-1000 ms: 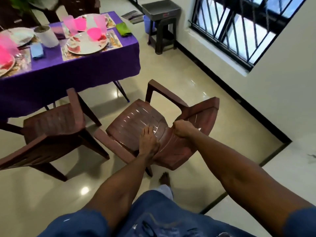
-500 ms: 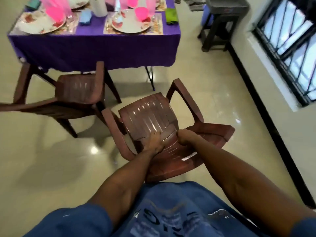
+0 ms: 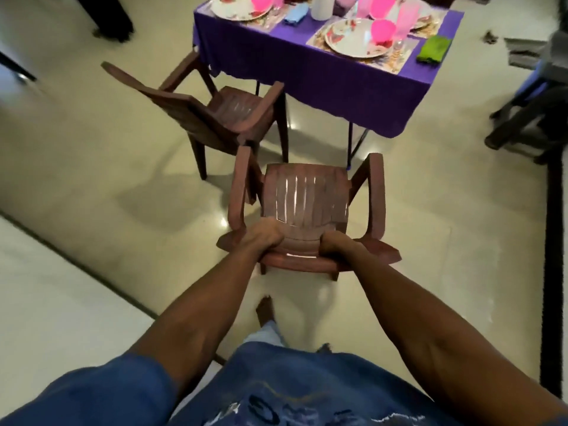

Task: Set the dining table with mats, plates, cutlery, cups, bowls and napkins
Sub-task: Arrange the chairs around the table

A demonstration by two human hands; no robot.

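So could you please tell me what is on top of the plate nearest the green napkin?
A pink bowl sits on the plate, toward its right side. The plate's floral rim shows elsewhere; whatever lies under the bowl is covered. A mat lies beneath the plate.

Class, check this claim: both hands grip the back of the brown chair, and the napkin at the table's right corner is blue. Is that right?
Not quite. The head view shows both the left hand and the right hand gripping the chair, but the corner napkin is green, not blue.
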